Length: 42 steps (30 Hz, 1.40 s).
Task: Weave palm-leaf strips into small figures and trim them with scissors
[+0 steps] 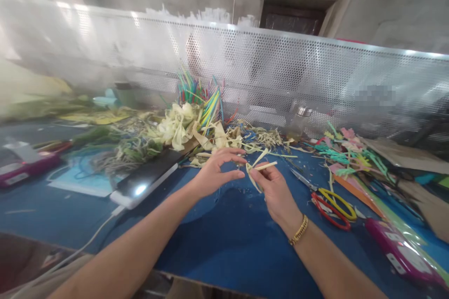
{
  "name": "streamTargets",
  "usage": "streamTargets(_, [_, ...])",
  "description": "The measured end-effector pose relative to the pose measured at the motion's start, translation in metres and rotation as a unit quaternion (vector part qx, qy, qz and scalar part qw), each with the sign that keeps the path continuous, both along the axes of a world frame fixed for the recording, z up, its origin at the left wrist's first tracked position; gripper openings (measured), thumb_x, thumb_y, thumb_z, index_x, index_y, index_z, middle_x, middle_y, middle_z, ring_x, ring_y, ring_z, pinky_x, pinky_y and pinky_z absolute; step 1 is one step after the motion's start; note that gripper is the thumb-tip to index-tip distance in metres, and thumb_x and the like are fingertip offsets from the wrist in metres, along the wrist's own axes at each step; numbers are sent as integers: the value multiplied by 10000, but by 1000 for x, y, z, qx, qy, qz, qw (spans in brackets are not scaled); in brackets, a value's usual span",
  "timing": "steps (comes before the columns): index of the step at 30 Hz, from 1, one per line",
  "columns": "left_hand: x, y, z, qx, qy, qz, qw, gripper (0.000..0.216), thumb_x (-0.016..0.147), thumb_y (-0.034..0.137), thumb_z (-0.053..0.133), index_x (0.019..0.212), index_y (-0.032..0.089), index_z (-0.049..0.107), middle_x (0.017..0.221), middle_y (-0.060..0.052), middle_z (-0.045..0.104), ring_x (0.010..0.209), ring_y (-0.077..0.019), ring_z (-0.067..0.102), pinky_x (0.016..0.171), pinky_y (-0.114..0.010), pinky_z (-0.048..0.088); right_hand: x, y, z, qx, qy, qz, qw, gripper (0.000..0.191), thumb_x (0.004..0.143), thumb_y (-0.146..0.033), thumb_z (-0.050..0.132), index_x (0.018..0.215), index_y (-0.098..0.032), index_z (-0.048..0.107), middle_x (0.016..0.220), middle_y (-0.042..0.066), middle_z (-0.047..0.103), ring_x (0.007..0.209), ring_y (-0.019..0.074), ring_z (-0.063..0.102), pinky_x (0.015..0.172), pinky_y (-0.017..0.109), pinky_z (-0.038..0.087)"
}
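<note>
Over the blue table, my right hand (pixel 275 191) pinches a pale, folded plant-fibre strip (pixel 264 167) between thumb and fingers. Its narrow ends stick out up and to the right, and one part hangs below the fingers. My left hand (pixel 216 173) is just left of it, thumb and fingers apart and holding nothing, with the fingertips close to the strip's left end. Right of my right hand lies a pair of scissors (pixel 329 205) with one red and one yellow handle. Behind both hands is a heap of pale dried husks (pixel 219 135).
A lit tablet-like device (pixel 150 177) with a white cable lies left. Coloured stems (pixel 201 91) stand behind the heap. Pastel paper pieces (pixel 347 149), a glass jar (pixel 298 121) and a magenta device (pixel 400 250) are to the right. A perforated metal screen (pixel 280 72) closes the back.
</note>
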<state>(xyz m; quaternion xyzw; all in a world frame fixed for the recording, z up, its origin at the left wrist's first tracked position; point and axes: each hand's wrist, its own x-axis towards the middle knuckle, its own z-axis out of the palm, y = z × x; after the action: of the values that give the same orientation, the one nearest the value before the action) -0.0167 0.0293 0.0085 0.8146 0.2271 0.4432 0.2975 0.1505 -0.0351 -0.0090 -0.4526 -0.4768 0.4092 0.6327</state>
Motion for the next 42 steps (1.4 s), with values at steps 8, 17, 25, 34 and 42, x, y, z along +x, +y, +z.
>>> streamTargets(8, [12,-10,-11,-20,5,27,999,367,773,380,676,1116,247,678,859,-44,640,741,-156,567,677,-287,471,-6,0,-5,72,-78,-51,993,160,765,-348,677,713,-204,629,703,-15,605,668,135,525,644,263,401])
streamTargets(17, [15,-16,-10,-60,8,6,998,342,786,185,576,1121,202,640,854,-33,626,762,-154,550,722,-268,452,-1,0,-7,72,-135,-73,986,169,800,-357,636,739,-200,623,696,-15,583,659,132,507,645,258,404])
streamTargets(25, [21,-18,-17,-171,-69,-85,979,240,836,147,472,1058,187,554,793,-6,553,745,-139,520,701,-250,423,-3,-3,0,96,-194,-64,974,180,830,-338,598,710,-204,613,708,-5,602,700,148,539,683,270,416])
streamTargets(34, [25,-17,-14,-220,-130,-56,965,210,799,300,634,959,163,642,745,7,525,712,-125,465,661,-237,378,-2,-3,-3,89,-206,-84,971,173,831,-359,592,761,-203,622,722,0,610,713,156,548,682,276,420])
streamTargets(42, [23,-14,-14,-312,-189,-28,930,284,714,308,730,962,177,682,715,20,594,676,-105,505,656,-234,398,-5,2,-8,11,-57,-88,994,205,806,-387,602,764,-187,618,713,13,609,711,170,564,692,309,455])
